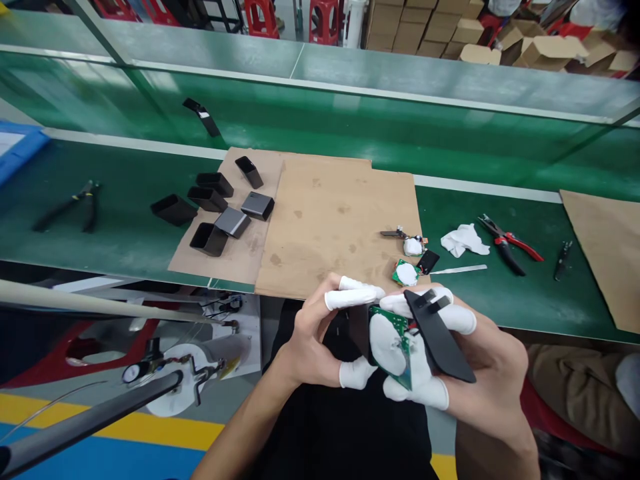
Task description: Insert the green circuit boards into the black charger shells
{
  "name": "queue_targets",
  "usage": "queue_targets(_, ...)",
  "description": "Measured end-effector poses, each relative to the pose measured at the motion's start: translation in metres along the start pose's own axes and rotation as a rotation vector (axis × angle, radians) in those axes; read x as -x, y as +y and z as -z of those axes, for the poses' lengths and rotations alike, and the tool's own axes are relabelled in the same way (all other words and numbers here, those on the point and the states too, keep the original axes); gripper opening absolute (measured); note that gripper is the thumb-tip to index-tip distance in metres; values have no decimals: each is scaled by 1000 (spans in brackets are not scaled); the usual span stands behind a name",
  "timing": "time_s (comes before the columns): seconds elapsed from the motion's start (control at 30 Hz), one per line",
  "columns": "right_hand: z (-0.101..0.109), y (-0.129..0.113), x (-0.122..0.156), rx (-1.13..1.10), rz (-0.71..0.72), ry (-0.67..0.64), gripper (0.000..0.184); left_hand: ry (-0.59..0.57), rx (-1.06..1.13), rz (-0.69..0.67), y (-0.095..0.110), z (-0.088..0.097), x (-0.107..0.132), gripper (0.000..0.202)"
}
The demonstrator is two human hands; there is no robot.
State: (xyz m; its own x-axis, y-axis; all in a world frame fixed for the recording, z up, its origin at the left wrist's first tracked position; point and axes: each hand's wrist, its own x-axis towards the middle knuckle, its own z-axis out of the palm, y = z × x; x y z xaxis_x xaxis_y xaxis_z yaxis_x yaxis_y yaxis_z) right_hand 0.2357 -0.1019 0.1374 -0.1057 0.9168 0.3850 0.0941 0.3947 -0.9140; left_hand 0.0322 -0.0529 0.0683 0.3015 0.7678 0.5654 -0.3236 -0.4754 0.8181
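Note:
My left hand, with white finger cots, grips a black housing in front of the table edge. My right hand, also in finger cots, holds a green circuit board and a black end plate linked to it by wires. A round white pad covers much of the board. The board's left edge meets the housing's opening; how far it reaches inside is hidden. On the cardboard beyond lie a second board with a white pad and a small white-covered assembly.
Several black housings lie on the left of the cardboard sheet. Red-handled pliers, crumpled white tissue and a thin strip lie right. Black pliers rest far left. A gauge-fitted cylinder stands lower left.

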Motion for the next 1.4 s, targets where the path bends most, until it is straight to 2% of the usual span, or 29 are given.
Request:
queue_targets(0.17, 0, 1, 2, 23, -22, -16, 47, 1, 12, 9, -1, 0, 1, 86)
queue_targets(0.47, -1, 3, -1, 136, 56, -15, 53, 5, -2, 13, -2, 2, 2, 88)
queue_targets(0.63, 0, 4, -1, 158, 48, -20, 47, 6, 5, 2, -3, 1, 2, 89)
queue_targets(0.9, 2, 6, -2, 156, 100, -13, 59, 1, -10, 4, -2, 2, 2, 89)
queue_targets(1.4, 0, 8, -1, 186, 38, -14, 58, 16, 10, 22, -7, -1, 6, 89)
